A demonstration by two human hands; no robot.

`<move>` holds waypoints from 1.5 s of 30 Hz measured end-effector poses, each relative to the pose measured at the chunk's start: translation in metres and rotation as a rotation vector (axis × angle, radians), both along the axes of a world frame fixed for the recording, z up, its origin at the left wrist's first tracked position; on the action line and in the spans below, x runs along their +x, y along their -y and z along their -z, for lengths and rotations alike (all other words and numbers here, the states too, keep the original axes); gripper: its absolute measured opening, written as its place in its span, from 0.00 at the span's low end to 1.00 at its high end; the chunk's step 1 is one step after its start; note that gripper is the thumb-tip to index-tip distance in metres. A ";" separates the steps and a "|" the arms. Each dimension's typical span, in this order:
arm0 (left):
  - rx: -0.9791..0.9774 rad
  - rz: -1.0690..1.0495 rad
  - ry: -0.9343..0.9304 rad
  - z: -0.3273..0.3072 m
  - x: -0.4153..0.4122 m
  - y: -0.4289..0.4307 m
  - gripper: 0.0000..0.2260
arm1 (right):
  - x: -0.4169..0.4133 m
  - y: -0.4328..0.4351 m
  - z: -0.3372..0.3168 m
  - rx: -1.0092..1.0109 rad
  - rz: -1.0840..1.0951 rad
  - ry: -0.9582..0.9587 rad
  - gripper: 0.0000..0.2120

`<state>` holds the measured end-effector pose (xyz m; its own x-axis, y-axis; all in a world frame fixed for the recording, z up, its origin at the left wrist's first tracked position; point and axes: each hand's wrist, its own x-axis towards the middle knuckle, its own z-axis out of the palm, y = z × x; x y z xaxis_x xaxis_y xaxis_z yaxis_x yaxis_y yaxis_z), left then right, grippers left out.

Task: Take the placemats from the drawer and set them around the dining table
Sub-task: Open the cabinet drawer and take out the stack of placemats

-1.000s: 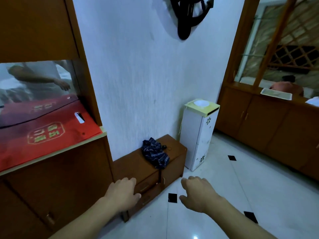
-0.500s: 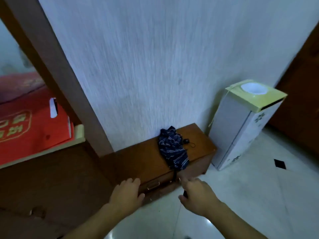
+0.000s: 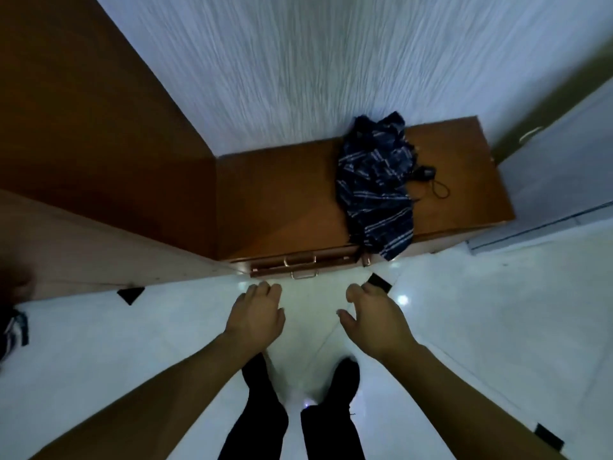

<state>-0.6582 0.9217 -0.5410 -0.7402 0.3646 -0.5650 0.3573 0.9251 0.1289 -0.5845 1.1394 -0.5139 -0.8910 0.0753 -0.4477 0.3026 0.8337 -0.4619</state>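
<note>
Both hands hang empty, fingers loosely curled and apart: the left hand just short of the 2 drawer handles, the right hand off to their side. The drawer sits shut ahead of the fingertips; no placemats show. The striped cloth drapes over that front edge and may snag when pulled.

Wooden drawer, seemingly slightly ajar, brass-handled.
</note>
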 end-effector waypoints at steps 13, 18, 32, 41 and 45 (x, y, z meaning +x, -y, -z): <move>-0.050 0.012 -0.099 0.188 -0.051 0.001 0.26 | -0.082 0.053 0.198 0.053 -0.171 -0.038 0.17; -0.056 0.092 -0.149 0.216 -0.055 0.004 0.25 | -0.106 0.067 0.234 0.118 -0.225 -0.107 0.19; 0.021 0.195 -0.160 0.238 -0.058 -0.012 0.25 | -0.112 0.070 0.265 0.126 -0.277 0.008 0.28; 0.090 0.219 -0.038 0.223 0.030 0.009 0.27 | -0.015 0.095 0.261 0.171 -0.245 0.057 0.29; 0.086 0.214 0.005 0.213 0.079 0.017 0.27 | 0.033 0.101 0.257 0.163 -0.315 0.165 0.29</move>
